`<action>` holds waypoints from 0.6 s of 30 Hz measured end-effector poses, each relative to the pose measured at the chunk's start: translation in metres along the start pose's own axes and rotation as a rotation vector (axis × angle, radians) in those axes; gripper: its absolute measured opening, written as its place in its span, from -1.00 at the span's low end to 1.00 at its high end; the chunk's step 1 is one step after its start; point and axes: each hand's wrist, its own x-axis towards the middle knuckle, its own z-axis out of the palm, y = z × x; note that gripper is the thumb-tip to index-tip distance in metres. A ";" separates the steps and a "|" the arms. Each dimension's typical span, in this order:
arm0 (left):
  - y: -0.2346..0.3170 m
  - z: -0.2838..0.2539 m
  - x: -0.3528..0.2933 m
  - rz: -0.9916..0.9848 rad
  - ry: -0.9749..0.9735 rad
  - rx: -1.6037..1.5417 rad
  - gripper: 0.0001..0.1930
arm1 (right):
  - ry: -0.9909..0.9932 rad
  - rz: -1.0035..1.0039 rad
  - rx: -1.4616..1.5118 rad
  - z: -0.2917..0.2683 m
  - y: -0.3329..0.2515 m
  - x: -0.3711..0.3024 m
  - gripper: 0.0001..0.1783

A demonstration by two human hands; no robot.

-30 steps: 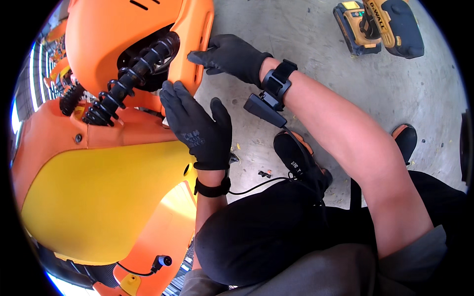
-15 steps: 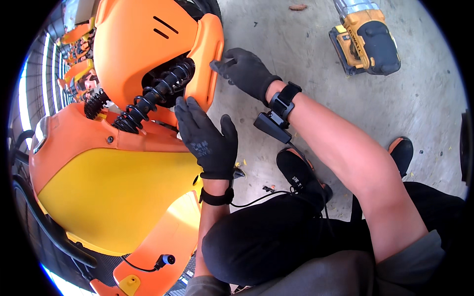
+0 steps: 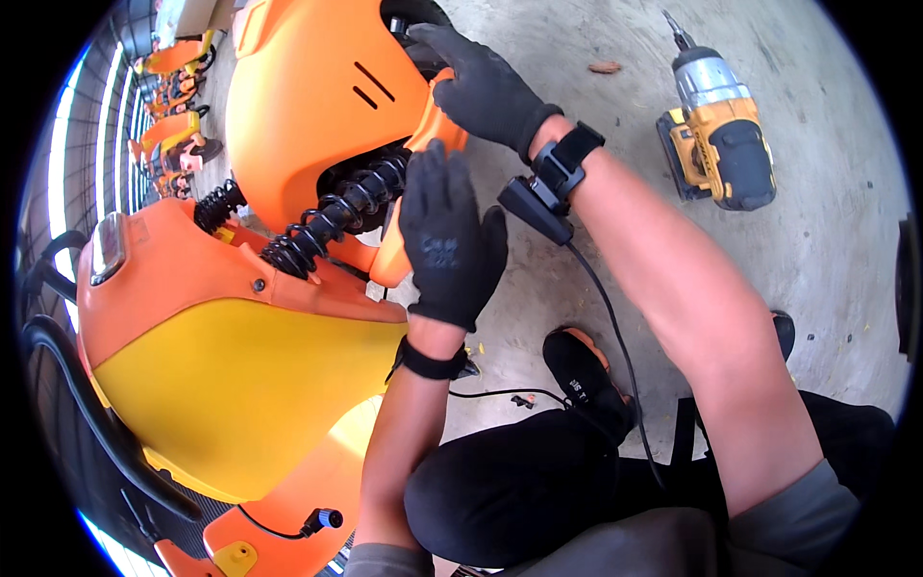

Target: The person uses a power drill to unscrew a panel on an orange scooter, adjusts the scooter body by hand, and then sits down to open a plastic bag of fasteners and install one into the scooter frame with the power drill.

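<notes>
Both my hands, in black gloves, are at a long orange plastic cover (image 3: 436, 127) beside the wheel of an orange and yellow scooter (image 3: 240, 385). My left hand (image 3: 447, 231) lies along the cover with its fingers stretched out, hiding its middle. At the cover's far end is my right hand (image 3: 495, 91), its fingers spread. One finger reaches over the dark wheel (image 3: 415, 12), while another part of that hand touches the cover's end. A black coil-spring shock absorber (image 3: 336, 216) runs between the scooter's body and the orange fender (image 3: 298, 106), left of my hands.
A yellow and black cordless impact driver (image 3: 726, 135) lies on the concrete floor (image 3: 596, 173) to the right. A brown scrap (image 3: 605, 67) is nearby. Cables run from my wrist straps. A loose connector (image 3: 325, 520) hangs at the lower left. More scooters (image 3: 178, 135) stand far left.
My right hand has moved up to the cover's far end and over the wheel's edge. My left hand has slid farther along the cover. The view has shifted, showing more of the impact driver.
</notes>
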 end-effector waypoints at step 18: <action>-0.002 0.018 0.013 -0.122 -0.134 0.144 -0.22 | -0.329 0.088 0.155 -0.018 0.003 0.018 -0.38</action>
